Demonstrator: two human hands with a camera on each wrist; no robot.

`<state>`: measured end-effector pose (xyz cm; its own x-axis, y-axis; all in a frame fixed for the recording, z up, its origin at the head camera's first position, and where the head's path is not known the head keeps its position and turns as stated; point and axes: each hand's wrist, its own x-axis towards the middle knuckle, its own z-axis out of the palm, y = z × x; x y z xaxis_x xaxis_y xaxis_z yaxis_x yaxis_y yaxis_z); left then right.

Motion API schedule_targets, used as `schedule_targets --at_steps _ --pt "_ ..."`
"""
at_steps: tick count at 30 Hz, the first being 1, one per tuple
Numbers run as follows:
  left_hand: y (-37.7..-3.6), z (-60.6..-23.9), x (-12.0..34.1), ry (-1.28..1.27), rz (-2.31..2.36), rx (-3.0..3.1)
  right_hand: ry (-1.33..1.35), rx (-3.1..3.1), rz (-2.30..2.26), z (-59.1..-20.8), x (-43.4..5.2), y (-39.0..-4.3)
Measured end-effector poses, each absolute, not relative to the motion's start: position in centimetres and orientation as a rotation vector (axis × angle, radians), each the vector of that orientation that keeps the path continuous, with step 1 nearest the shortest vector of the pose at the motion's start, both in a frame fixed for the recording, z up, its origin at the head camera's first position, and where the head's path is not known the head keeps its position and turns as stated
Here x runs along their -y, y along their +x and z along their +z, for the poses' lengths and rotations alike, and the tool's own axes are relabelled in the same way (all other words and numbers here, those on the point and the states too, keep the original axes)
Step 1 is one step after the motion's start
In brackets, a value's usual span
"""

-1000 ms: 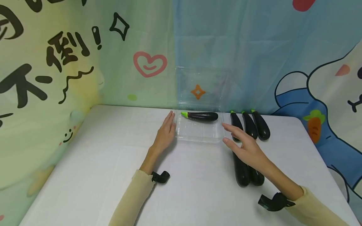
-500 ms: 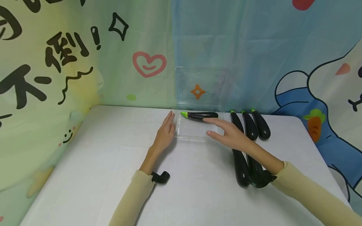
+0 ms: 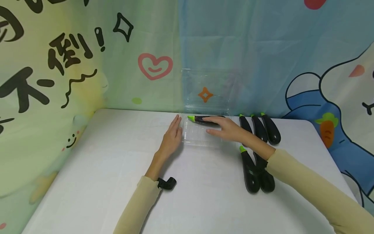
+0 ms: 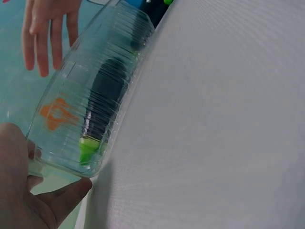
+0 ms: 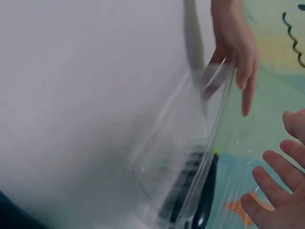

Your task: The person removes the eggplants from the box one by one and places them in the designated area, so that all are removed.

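A clear plastic clamshell box [image 3: 194,138] stands at the back of the table, its transparent lid [image 3: 216,78] raised against the backdrop. Inside, along the back, lies one black eggplant [image 3: 199,120] with a green stem pointing left. My left hand [image 3: 171,138] rests at the box's left side with straight fingers; in the left wrist view its fingertips are right at the wall. Over the box hovers my right hand [image 3: 229,129], fingers relaxed and spread, overlapping part of the eggplant in the head view. The right wrist view shows that palm [image 5: 286,200] holding nothing.
Several more eggplants lie right of the box: a back row [image 3: 270,130] near the table's rear edge and a front pair [image 3: 250,175] partly under the right forearm. A printed cloth backdrop [image 3: 263,48] rises directly behind the white table [image 3: 204,195].
My right hand has moved left, from beside the box's right edge to over its inside near the eggplant. The left hand has stayed in place.
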<state>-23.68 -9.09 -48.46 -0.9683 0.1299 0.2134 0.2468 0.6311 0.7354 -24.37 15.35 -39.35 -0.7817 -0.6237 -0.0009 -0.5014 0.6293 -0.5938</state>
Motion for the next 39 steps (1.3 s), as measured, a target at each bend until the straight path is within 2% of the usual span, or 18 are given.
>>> schedule_targets --at_steps 9,16,39 --pt "-23.7 -48.5 9.1 -0.321 -1.251 2.707 -0.924 -2.632 -0.681 -41.0 -15.2 -28.5" --pt "-23.8 -48.5 9.1 -0.327 -1.274 2.692 -0.942 -2.644 -0.554 -42.0 -13.8 -30.3" --pt "-23.7 -48.5 9.1 -0.329 -1.235 2.697 -0.944 -2.580 -0.476 -44.0 -11.9 -32.0"
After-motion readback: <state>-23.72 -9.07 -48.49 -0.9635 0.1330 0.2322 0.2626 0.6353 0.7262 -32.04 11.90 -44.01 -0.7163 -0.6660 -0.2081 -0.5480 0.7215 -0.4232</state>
